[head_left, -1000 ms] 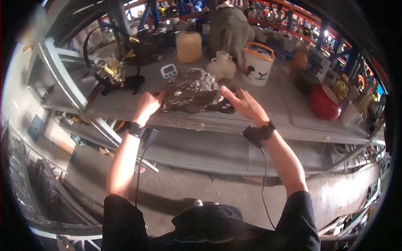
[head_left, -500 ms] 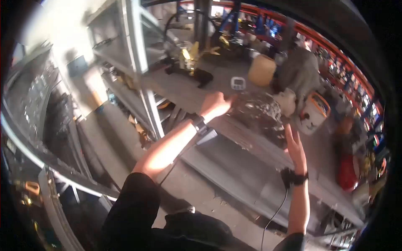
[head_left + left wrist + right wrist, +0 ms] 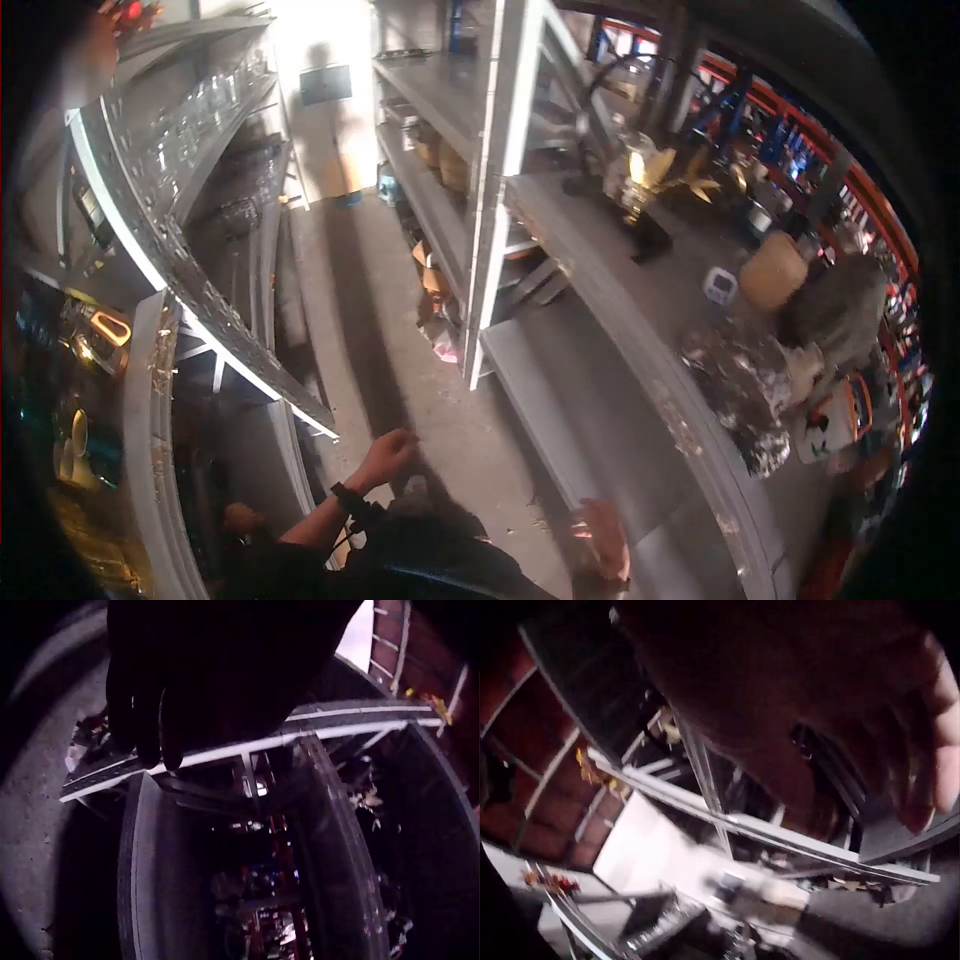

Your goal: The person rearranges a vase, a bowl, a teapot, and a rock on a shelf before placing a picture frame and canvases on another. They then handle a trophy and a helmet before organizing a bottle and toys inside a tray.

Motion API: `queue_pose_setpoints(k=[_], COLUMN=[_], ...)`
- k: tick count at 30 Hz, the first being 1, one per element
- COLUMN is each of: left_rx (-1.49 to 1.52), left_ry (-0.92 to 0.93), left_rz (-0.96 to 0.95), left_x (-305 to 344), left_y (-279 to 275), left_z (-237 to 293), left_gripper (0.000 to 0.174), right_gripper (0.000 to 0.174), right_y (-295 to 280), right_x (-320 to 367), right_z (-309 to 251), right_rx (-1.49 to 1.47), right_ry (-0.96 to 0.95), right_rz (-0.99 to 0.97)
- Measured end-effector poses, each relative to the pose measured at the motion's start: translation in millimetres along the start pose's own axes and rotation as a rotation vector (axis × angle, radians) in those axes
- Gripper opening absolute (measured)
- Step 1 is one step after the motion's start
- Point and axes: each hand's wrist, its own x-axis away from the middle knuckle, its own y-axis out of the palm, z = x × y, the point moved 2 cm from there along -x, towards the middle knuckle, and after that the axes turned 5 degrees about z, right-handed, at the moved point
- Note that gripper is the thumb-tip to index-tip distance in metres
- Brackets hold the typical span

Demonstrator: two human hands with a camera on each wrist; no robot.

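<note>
In the head view my left hand (image 3: 388, 458) hangs over the aisle floor, its fingers loosely bent, holding nothing. My right hand (image 3: 602, 538) is low beside the lower shelf board (image 3: 570, 400), fingers loose and holding nothing. The crumpled silvery-brown bundle (image 3: 740, 385) lies on the upper shelf (image 3: 625, 300), apart from both hands. In the left wrist view the left hand (image 3: 202, 675) is a dark shape with its fingers hanging. The right wrist view shows the right hand (image 3: 802, 697) with bent fingers and no object.
A white timer (image 3: 719, 285), a woven basket (image 3: 773, 271), a pale jar (image 3: 803, 370), an orange-rimmed bucket (image 3: 838, 420) and a gold ornament (image 3: 640, 180) stand on the upper shelf. A white upright post (image 3: 497, 190) borders the aisle (image 3: 370, 300). More racks stand at left.
Both hands have left the bundle's sides and dropped low, close to the body. The head view has swung left, so the shelf's things appear farther right and the aisle shows.
</note>
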Motion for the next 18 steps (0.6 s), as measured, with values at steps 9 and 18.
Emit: queue_pose_setpoints(k=[9,18], left_rx=[0.326,0.076], left_ry=[-0.129,0.019], left_rz=[0.194,0.148], left_x=[-78,-203], left_y=[-101,-233], left_z=[-63,-40], left_gripper=[0.023,0.025], right_gripper=[0.050,0.044], right_y=[105,290], right_x=[-209,-375], right_z=[51,78], right_rx=[0.448,0.710], right_ry=[0.414,0.348], right_rz=[-0.235,-0.440])
